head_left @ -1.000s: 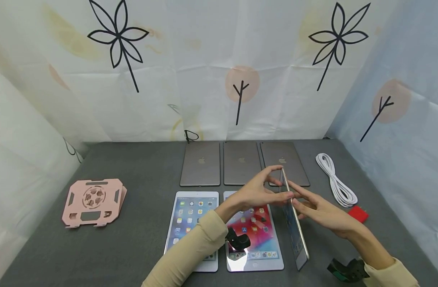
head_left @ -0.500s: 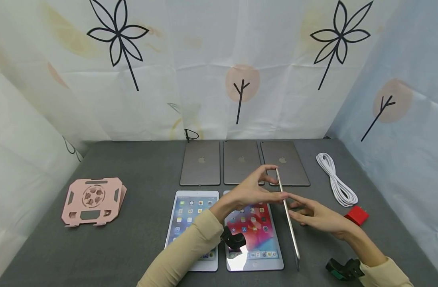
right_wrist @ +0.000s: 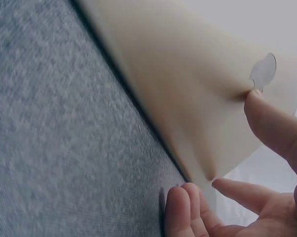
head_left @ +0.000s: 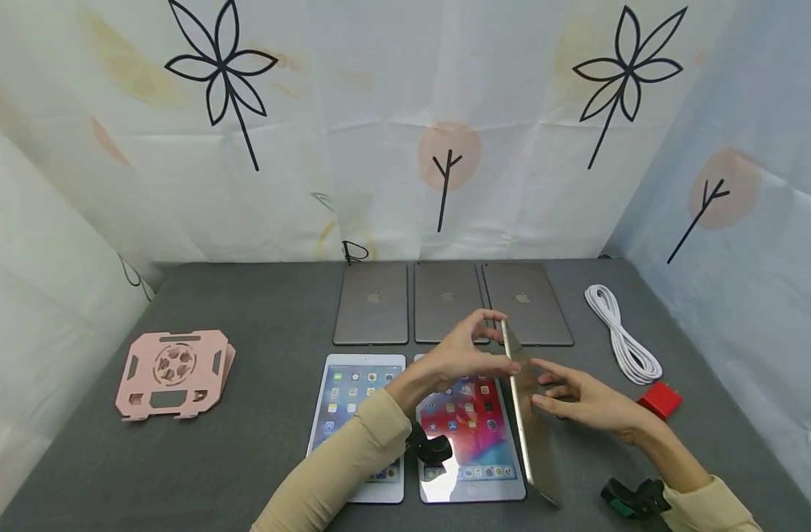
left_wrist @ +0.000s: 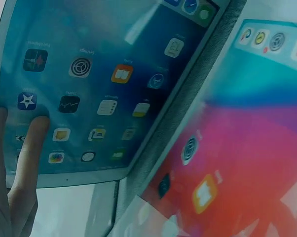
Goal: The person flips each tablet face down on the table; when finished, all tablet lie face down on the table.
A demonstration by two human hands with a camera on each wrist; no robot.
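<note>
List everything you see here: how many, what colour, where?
Tilted iPad: 1, gold back, white front frame, right of centre
Lit iPads: 2, white-framed, side by side, front centre
Face-down iPads: 3, grey, in a back row
Slotted stand: 1, pink, on the left
Coiled cable: 1, white, on the right
Plug adapter: 1, red, just in front of the cable
Table: 1, dark grey, beneath these
Fabric walls: 3, whitish, bluish at right, at back and both sides
Thin cords: 2, black, at back and back left
Wrist cameras: 2, black, one per wrist
Sleeves: 2, beige, on both arms
Left hand: 1, bare, gripping the tilted iPad's upper part
Right hand: 1, bare, by its gold back
</note>
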